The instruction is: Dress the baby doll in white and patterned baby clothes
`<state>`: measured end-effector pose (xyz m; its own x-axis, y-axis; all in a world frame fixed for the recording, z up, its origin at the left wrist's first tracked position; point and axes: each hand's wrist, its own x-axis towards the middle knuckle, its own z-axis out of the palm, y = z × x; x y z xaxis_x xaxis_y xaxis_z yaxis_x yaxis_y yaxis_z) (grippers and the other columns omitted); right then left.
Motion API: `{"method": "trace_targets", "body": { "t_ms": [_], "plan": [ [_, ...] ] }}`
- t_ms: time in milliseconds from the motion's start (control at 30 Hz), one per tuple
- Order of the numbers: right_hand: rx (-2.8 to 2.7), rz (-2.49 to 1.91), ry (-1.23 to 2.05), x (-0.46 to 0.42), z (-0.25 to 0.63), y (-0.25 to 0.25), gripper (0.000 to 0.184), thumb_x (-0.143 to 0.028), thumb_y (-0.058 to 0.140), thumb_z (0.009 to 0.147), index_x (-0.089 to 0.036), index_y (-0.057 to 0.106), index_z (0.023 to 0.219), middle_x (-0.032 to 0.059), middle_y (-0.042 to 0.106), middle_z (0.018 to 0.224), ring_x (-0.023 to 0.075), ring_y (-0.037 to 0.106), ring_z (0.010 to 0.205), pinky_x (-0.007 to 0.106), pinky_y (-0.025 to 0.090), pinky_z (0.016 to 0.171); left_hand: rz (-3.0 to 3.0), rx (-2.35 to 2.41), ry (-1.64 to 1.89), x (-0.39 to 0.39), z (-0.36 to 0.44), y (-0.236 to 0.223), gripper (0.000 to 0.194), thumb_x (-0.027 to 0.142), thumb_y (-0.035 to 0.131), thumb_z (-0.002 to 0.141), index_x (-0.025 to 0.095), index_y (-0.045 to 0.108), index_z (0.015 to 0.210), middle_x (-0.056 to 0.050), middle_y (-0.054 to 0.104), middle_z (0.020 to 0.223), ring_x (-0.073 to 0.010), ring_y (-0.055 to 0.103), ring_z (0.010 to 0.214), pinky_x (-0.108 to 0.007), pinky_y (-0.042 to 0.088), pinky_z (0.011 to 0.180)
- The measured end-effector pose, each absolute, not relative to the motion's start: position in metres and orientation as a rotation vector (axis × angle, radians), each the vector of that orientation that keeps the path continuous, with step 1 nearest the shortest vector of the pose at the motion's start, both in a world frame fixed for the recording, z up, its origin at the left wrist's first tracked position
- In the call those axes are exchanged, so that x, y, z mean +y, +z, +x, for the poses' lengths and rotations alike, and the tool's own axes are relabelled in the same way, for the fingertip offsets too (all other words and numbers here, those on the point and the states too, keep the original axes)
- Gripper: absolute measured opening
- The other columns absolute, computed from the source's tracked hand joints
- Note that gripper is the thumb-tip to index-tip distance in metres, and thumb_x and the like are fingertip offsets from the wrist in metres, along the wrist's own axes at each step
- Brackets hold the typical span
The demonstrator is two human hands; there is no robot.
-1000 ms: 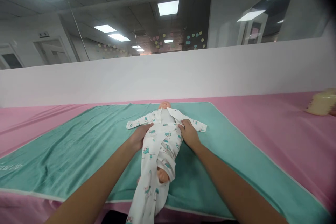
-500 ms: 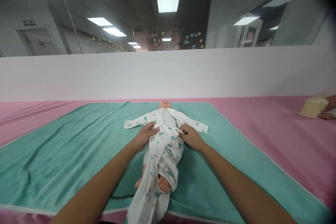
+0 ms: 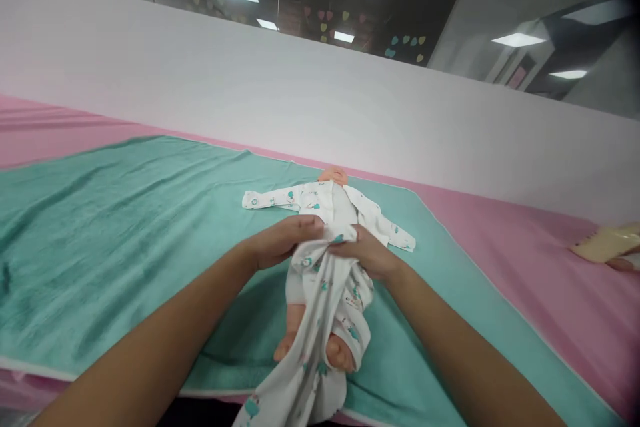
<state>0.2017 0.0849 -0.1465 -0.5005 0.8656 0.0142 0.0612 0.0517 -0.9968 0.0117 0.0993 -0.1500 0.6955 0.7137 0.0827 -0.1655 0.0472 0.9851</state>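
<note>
A baby doll (image 3: 334,176) lies on its back on a teal towel (image 3: 125,227), head away from me. It wears a white printed romper (image 3: 320,293) with the sleeves spread to both sides and the chest open. My left hand (image 3: 283,241) and my right hand (image 3: 365,252) meet over the doll's belly, each pinching a front edge of the romper and bunching the cloth together. The doll's bare feet (image 3: 340,352) stick out below, and the loose romper legs hang over the near edge.
The towel lies on a pink sheet (image 3: 525,260) that runs along a white partition wall (image 3: 300,93). At the far right a pale yellow object (image 3: 605,243) rests on the sheet with another person's fingers (image 3: 623,265) beside it.
Both hands moved from the doll's sides to the middle and gathered the romper's front edges together. The view tilted and shifted; the doll's legs show more.
</note>
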Motion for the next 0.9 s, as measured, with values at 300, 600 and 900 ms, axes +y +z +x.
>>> {"method": "trace_targets", "body": {
  "t_ms": [300, 600, 900],
  "plan": [
    [-1.199, -0.699, 1.646, 0.085, 0.2, -0.159, 0.023, -0.034, 0.065, 0.074, -0.017, 0.062, 0.089, -0.0005, 0.062, 0.065, 0.0092, 0.052, 0.047, 0.022, 0.044, 0.049, 1.208, 0.406, 0.846, 0.095, 0.019, -0.155, 0.033, 0.04, 0.059, 0.079, 0.015, 0.06, 0.101, -0.005, 0.063, 0.086, -0.0148, 0.058, 0.075, -0.024, 0.045, 0.067],
    [-1.443, -0.752, 1.851, 0.072, 0.202, -0.159, 0.015, -0.02, 0.068, 0.059, -0.014, 0.064, 0.073, 0.0006, 0.063, 0.062, 0.0131, 0.055, 0.056, 0.026, 0.047, 0.059, 1.128, 0.543, 0.832, 0.101, 0.012, -0.155, 0.037, 0.047, 0.057, 0.079, 0.013, 0.064, 0.088, -0.007, 0.066, 0.077, -0.0166, 0.06, 0.067, -0.026, 0.048, 0.061],
    [-1.108, -0.693, 1.871, 0.073, 0.193, -0.167, 0.029, -0.03, 0.056, 0.063, -0.014, 0.063, 0.086, 0.0049, 0.067, 0.073, 0.0241, 0.063, 0.077, 0.039, 0.051, 0.071, 1.252, 0.381, 0.739, 0.103, 0.01, -0.158, 0.031, 0.028, 0.068, 0.072, 0.013, 0.061, 0.098, -0.008, 0.065, 0.087, -0.016, 0.061, 0.075, -0.024, 0.048, 0.065]
  ]
}}
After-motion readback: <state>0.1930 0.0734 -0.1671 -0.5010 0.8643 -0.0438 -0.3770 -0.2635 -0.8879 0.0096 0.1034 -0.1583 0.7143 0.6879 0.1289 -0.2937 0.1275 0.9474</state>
